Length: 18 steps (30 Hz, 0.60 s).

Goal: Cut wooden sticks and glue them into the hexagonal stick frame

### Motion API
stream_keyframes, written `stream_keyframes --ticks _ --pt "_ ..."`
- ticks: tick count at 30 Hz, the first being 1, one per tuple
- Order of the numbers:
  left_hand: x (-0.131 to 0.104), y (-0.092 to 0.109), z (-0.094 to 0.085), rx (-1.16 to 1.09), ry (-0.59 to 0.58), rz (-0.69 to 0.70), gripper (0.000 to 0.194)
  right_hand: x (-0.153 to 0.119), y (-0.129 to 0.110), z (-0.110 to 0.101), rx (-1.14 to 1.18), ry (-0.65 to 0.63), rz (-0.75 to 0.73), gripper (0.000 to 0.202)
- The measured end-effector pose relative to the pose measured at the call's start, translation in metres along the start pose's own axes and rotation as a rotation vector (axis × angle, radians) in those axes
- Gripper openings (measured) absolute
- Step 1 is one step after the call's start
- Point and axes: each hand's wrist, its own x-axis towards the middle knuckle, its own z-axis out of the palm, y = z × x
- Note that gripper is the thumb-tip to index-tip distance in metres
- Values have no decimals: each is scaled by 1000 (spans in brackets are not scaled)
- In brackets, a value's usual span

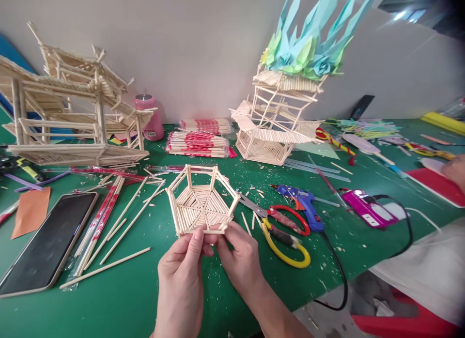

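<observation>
My left hand [184, 275] pinches the near edge of a small many-sided basket frame [205, 208] built from thin wooden sticks. Its base is filled with sticks in a web pattern, with short posts and a top rail around it. At the near right corner, the fingers of my right hand [240, 260] are closed on the same frame; some fingertips are hidden behind it. Right of the frame lie scissors [279, 226] with red and yellow handles, their blades pointing toward it. Beyond them rests a blue hot glue gun [307, 205]. Loose wooden sticks [123, 226] are scattered on the left.
Large stick-built models stand at the back left [72, 115] and back right [279, 115], the latter topped with blue paper folds. A phone [49, 241], wrapped stick bundles [198, 143], a pink bottle [149, 117] and a magenta power strip [368, 209] surround me. Another person's hand [455, 172] is far right.
</observation>
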Motion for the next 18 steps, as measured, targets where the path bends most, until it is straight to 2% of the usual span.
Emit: stream_keyframes --ticks 18 --pt "-2 4 1 -31 43 -45 28 0 0 -1 8 -10 22 24"
